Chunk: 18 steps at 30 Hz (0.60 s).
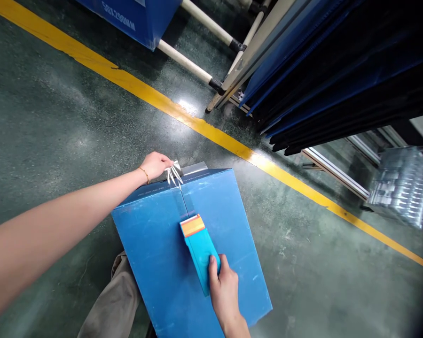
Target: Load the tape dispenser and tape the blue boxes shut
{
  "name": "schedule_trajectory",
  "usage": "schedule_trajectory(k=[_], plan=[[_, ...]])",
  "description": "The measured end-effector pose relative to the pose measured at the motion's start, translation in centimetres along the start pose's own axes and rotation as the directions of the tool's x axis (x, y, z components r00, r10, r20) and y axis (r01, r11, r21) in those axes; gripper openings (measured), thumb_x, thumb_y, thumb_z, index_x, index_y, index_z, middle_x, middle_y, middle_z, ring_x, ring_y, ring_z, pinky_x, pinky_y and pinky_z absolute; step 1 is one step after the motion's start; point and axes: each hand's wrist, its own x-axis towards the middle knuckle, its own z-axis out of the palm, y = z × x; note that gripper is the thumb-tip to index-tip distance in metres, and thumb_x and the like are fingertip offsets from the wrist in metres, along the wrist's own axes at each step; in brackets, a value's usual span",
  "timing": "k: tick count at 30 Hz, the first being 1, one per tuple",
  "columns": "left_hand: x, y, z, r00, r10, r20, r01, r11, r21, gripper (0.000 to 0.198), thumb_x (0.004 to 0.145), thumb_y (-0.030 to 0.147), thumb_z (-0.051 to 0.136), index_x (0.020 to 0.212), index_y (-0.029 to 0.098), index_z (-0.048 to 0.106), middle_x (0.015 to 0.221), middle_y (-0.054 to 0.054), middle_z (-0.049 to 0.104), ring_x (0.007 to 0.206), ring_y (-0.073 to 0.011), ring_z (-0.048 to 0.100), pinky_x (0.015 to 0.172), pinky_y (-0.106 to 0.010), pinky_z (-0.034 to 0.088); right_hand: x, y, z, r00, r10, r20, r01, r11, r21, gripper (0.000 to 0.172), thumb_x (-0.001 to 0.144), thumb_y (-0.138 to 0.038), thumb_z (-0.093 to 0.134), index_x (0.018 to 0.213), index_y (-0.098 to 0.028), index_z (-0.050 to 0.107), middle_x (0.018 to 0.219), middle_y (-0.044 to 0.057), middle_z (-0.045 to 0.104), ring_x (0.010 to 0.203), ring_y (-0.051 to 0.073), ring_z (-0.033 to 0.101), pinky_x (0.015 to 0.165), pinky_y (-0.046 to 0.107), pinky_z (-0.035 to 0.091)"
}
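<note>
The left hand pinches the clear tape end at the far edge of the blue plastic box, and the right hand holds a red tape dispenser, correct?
Not quite: the head view shows the tape dispenser is teal with an orange strip, not red. The rest holds.

Bright overhead glare on floor (188,107), warped edges.

left arm: stretched far forward, bare, wrist banded | left hand (155,164): fingertips pinched together, palm down | right hand (224,287): nearer the body, fingers curled in a grip, thumb on top
</note>
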Motion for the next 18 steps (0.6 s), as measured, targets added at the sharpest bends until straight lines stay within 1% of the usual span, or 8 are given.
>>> schedule_trajectory(k=[4, 7, 9, 11, 13, 14, 16, 18], plan=[[1.4, -2.1, 2.8, 0.989, -0.097, 0.116, 0.081, 0.987, 0.141, 0.029, 0.073, 0.039, 0.049, 0.084, 0.014, 0.055, 0.09, -0.005, 0.056, 0.086, -0.0181, 0.051, 0.078, -0.038, 0.04, 0.4, 0.2, 0.3, 1.0, -0.018, -0.013, 0.019, 1.0, 0.018, 0.032, 0.079, -0.046, 0.023, 0.062, -0.021, 0.035, 0.044, -0.003, 0.044, 0.042, 0.015, 0.045, 0.044, 0.024, 0.029], [1.5, -2.4, 3.6, 0.975, -0.145, 0.167, 0.104, 0.967, 0.234, 0.036, 0.071, 0.04, 0.051, 0.095, 0.013, 0.05, 0.102, -0.008, 0.051, 0.094, -0.0213, 0.047, 0.082, -0.044, 0.036, 0.6, 0.4, 0.7, 0.999, -0.029, -0.018, 0.03, 0.999, 0.037, 0.033, 0.08, -0.045, 0.023, 0.063, -0.02, 0.036, 0.045, -0.002, 0.045, 0.042, 0.014, 0.046, 0.044, 0.023, 0.029], [0.9, -1.4, 3.7, 0.971, -0.114, 0.209, 0.059, 0.966, 0.251, 0.04, 0.073, 0.044, 0.046, 0.098, 0.013, 0.049, 0.104, -0.009, 0.05, 0.097, -0.0216, 0.046, 0.084, -0.044, 0.034, 0.6, 0.5, 0.9, 0.999, -0.033, -0.022, 0.034, 0.998, 0.048, 0.033, 0.08, -0.045, 0.023, 0.064, -0.02, 0.038, 0.045, -0.002, 0.046, 0.043, 0.014, 0.047, 0.045, 0.023, 0.03], [-0.1, 0.2, 3.8, 0.957, -0.049, 0.287, -0.021, 0.971, 0.238, 0.045, 0.075, 0.05, 0.038, 0.098, 0.014, 0.05, 0.101, -0.007, 0.053, 0.092, -0.0196, 0.049, 0.082, -0.04, 0.037, 0.6, 0.6, 1.1, 0.999, -0.037, -0.027, 0.039, 0.998, 0.057, 0.034, 0.08, -0.044, 0.023, 0.065, -0.019, 0.039, 0.046, -0.001, 0.048, 0.043, 0.014, 0.048, 0.045, 0.023, 0.029], [-1.2, 1.7, 4.2, 0.936, -0.009, 0.352, -0.083, 0.966, 0.244, 0.051, 0.071, 0.057, 0.037, 0.096, 0.014, 0.051, 0.094, -0.006, 0.057, 0.084, -0.0179, 0.053, 0.078, -0.037, 0.04, 0.6, 0.5, 1.0, 0.998, -0.044, -0.036, 0.046, 0.997, 0.064, 0.034, 0.08, -0.044, 0.023, 0.065, -0.019, 0.04, 0.047, 0.0, 0.049, 0.044, 0.015, 0.049, 0.045, 0.023, 0.029], [-1.7, 2.3, 4.5, 0.93, -0.003, 0.367, -0.101, 0.96, 0.263, 0.054, 0.069, 0.059, 0.039, 0.096, 0.014, 0.052, 0.091, -0.006, 0.058, 0.08, -0.0175, 0.054, 0.076, -0.037, 0.041, 0.5, 0.3, 0.8, 0.998, -0.047, -0.04, 0.049, 0.997, 0.066, 0.034, 0.08, -0.044, 0.023, 0.065, -0.018, 0.041, 0.047, 0.0, 0.05, 0.045, 0.015, 0.049, 0.045, 0.024, 0.028], [-2.4, 2.9, 5.0, 0.934, -0.011, 0.358, -0.112, 0.94, 0.322, 0.057, 0.066, 0.061, 0.041, 0.095, 0.014, 0.052, 0.087, -0.007, 0.058, 0.076, -0.0171, 0.055, 0.074, -0.037, 0.041, 0.3, -0.1, 0.3, 0.997, -0.053, -0.049, 0.056, 0.996, 0.07, 0.034, 0.079, -0.044, 0.024, 0.067, -0.018, 0.043, 0.048, 0.001, 0.051, 0.045, 0.016, 0.049, 0.045, 0.024, 0.027], [-2.6, 3.1, 5.2, 0.945, -0.026, 0.326, -0.106, 0.919, 0.381, 0.058, 0.066, 0.063, 0.039, 0.092, 0.014, 0.054, 0.084, -0.006, 0.059, 0.075, -0.0174, 0.055, 0.074, -0.037, 0.041, -0.2, -0.4, -0.4, 0.996, -0.073, -0.046, 0.076, 0.994, 0.082, 0.034, 0.079, -0.043, 0.025, 0.069, -0.018, 0.044, 0.049, 0.001, 0.052, 0.045, 0.016, 0.049, 0.044, 0.024, 0.026]])
